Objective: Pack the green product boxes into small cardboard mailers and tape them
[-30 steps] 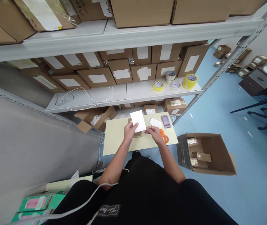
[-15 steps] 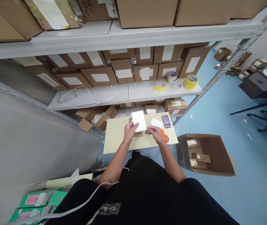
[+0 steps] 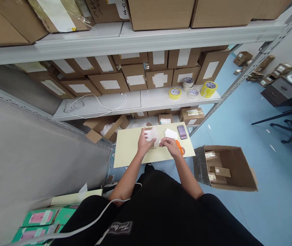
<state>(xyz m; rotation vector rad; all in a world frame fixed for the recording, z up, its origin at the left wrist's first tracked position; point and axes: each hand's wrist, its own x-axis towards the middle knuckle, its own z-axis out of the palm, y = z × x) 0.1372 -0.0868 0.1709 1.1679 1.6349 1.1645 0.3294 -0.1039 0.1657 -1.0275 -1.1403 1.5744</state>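
My left hand [image 3: 143,143] is curved around a white sheet [image 3: 148,135], its thumb and fingers at the sheet's edges. The sheet is blurred by motion, above a small brown cardboard box [image 3: 152,146] on the cream tabletop [image 3: 125,147]. To the right, my right hand [image 3: 170,145] is closed in a pinch with a small white bit at its fingertips; what it is does not show clearly. Near the right wrist lies an orange-handled tool [image 3: 179,147], partly hidden. Behind it are white sheets [image 3: 170,133] and a row of purple items [image 3: 182,132], blurred out.
Tape rolls, yellow [image 3: 174,93] and white [image 3: 193,93], stand on the shelf above, before stacked labelled boxes [image 3: 159,78]. A large open carton [image 3: 231,167] with several small parcels is on the floor at right. A flapped box [image 3: 105,129] sits left of the table.
My left hand has turned and opened wider around the white sheet, which has tilted and shifted over the small box. My right hand has barely moved.
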